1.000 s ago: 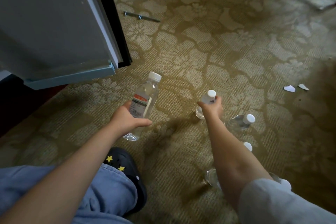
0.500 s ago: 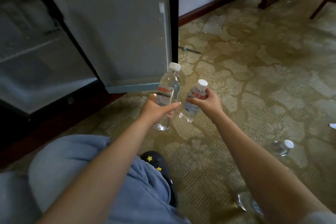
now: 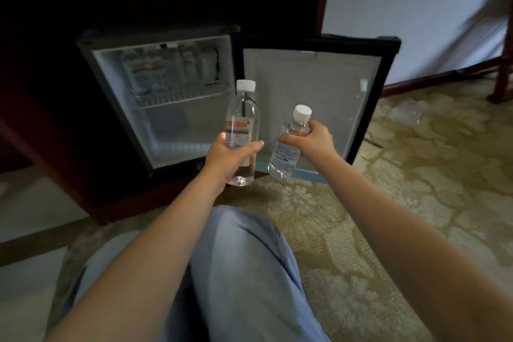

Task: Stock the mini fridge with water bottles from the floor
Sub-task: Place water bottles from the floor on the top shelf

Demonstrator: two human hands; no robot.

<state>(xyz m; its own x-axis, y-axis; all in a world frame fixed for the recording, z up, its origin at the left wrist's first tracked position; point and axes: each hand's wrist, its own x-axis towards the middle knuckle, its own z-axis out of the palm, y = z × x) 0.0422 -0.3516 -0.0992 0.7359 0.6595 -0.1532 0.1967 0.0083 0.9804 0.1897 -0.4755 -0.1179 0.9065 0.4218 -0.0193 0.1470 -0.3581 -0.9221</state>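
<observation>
My left hand (image 3: pixel 228 158) grips a clear water bottle (image 3: pixel 242 119) with a white cap, held upright in front of the open mini fridge (image 3: pixel 166 130). My right hand (image 3: pixel 313 141) holds a second, tilted water bottle (image 3: pixel 287 154) near its neck, just to the right of the first. Both bottles hang in the air before the fridge's lower opening and the inside of its open door (image 3: pixel 311 97). Several bottles (image 3: pixel 155 69) stand blurred on the upper wire shelf. The lower compartment looks bare.
The fridge sits inside a dark wooden cabinet (image 3: pixel 55 119). Patterned carpet (image 3: pixel 416 189) spreads to the right. A wooden chair leg (image 3: pixel 502 72) stands at the far right by a white wall. My knee in blue jeans (image 3: pixel 244 258) is below my arms.
My view has swung from the floor up to the fridge. Both hands have lifted their bottles and carried them left, toward the fridge opening. The bottles on the floor have left the frame.
</observation>
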